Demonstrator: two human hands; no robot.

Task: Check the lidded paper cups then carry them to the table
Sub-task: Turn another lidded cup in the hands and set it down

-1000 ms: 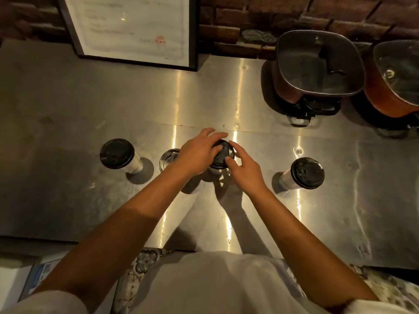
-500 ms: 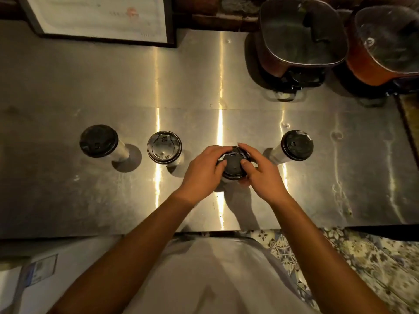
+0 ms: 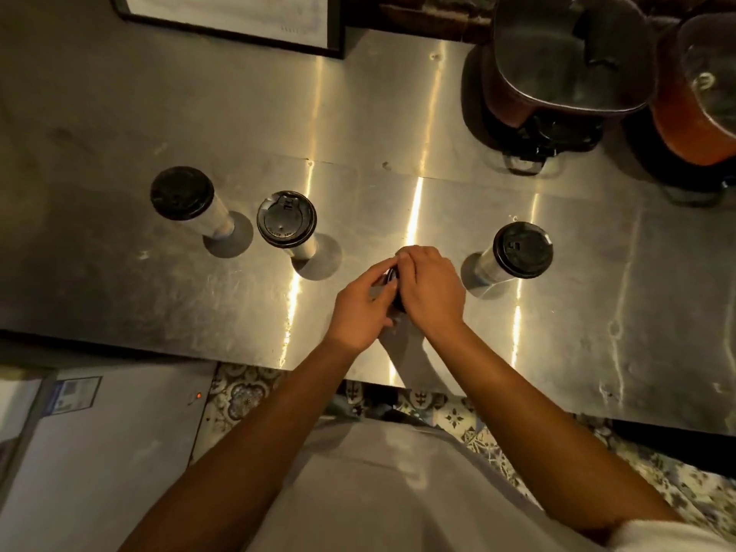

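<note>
Several white paper cups with black lids stand on a steel counter (image 3: pixel 119 280). One cup (image 3: pixel 392 281) sits between my hands, and only a sliver of its black lid shows. My left hand (image 3: pixel 360 308) grips its left side. My right hand (image 3: pixel 432 288) covers its lid from the right. Three other lidded cups stand free: one at far left (image 3: pixel 184 195), one beside it (image 3: pixel 286 220), one to the right of my hands (image 3: pixel 521 251).
Two lidded pots stand at the back right, a dark square one (image 3: pixel 565 57) and an orange one (image 3: pixel 705 93). A framed sheet (image 3: pixel 239 17) leans at the back left. A white appliance (image 3: pixel 99 452) and patterned floor tiles (image 3: pixel 458 416) lie below the counter's front edge.
My hands have closed in over the middle cup, and the right hand now covers its lid. The view has shifted back, showing more of the counter's front edge and the floor.
</note>
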